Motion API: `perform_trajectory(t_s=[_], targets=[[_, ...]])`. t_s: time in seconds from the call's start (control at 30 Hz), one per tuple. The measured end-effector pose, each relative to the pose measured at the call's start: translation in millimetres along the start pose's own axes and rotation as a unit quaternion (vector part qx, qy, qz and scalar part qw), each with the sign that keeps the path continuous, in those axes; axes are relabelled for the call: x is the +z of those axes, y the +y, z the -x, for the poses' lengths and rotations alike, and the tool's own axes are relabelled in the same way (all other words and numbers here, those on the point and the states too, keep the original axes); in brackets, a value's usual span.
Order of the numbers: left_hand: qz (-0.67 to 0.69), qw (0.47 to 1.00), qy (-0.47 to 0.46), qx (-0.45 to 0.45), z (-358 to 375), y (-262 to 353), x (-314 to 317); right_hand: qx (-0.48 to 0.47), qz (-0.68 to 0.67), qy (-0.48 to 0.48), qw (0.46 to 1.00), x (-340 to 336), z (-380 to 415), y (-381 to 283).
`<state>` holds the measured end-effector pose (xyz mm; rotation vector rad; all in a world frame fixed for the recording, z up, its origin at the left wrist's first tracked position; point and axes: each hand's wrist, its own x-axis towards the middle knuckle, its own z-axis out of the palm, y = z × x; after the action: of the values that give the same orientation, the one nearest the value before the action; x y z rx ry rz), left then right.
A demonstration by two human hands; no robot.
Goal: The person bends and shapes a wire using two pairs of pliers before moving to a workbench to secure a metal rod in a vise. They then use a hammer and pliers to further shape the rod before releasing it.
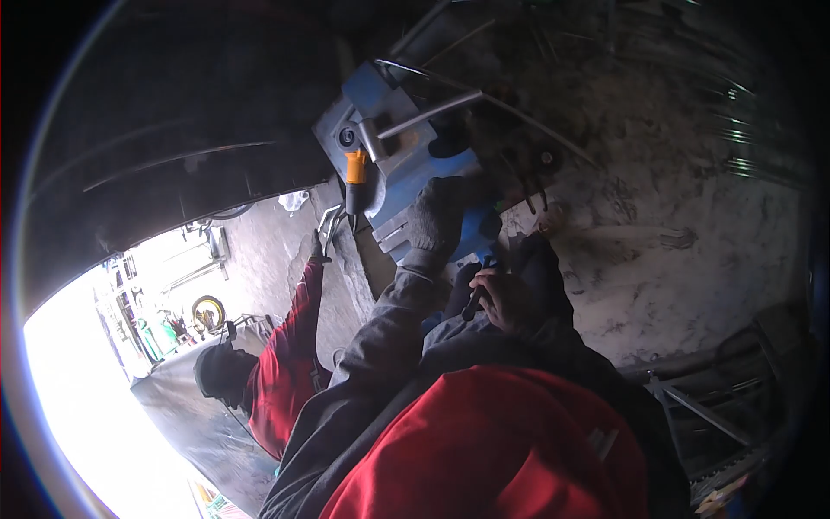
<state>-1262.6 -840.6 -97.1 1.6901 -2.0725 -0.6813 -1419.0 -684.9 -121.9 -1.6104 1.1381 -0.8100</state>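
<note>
My left hand, in a grey work glove, is over the blue metal surface. Its fingers look curled, and whatever they close around is hidden in shadow. Lower and closer to my body, my bare right hand is wrapped around a dark, slim handle; the tool's kind cannot be made out. On the blue surface, beyond my left hand, lies an orange and black angle grinder. Beside it is a metal tube piece with a long bar extending to the right.
At left, a co-worker in a red sleeve reaches toward a silver metal frame beside the blue surface. Grey, stained floor spreads to the right. Metal framework stands at lower right. A yellow-rimmed wheel is in the bright area.
</note>
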Motion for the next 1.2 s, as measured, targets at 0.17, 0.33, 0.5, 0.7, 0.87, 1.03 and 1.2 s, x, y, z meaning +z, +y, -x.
perform_trajectory(t_s=[0.17,0.33,0.5,0.7,0.87,1.03,1.2], targets=[[-0.033,0.999,0.021,-0.014,-1,14,6,-0.037,0.023,0.038,0.998,-13,-3,-3],[-0.01,0.999,0.016,-0.039,-9,24,6,0.034,-0.014,0.045,0.998,4,0,30],[0.028,0.997,0.015,-0.068,-14,25,4,0.007,-0.006,0.091,0.996,-5,-6,24],[0.001,0.999,-0.037,-0.012,-33,19,-2,0.028,-0.029,0.064,0.997,-10,-7,23],[-0.031,0.992,-0.099,0.068,-73,19,-13,0.021,-0.045,0.055,0.997,-9,-10,28],[-0.071,0.944,-0.227,0.229,-119,28,-14,0.004,-0.049,0.055,0.997,-13,-9,29],[-0.179,0.897,-0.272,0.297,-146,16,-1,-0.011,-0.051,0.053,0.997,-11,-9,33]])
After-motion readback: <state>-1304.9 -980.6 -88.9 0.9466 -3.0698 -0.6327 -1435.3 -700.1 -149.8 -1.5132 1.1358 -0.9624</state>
